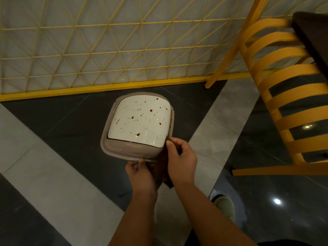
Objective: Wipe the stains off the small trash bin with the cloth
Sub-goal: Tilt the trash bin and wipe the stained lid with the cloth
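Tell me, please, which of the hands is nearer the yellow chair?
Right. The right hand is at the bin's near right corner, toward the chair; the left hand is farther left.

A single head-worn view looks steeply down, close over the forearms, onto the tiled floor (58, 171).

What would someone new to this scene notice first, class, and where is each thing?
The eye lands first on the small trash bin at centre frame on the dark floor, its white lid speckled with brown stains. Just below it, the left hand and right hand meet at the bin's near rim, with a dark cloth between them. A yellow slatted chair fills the right side.
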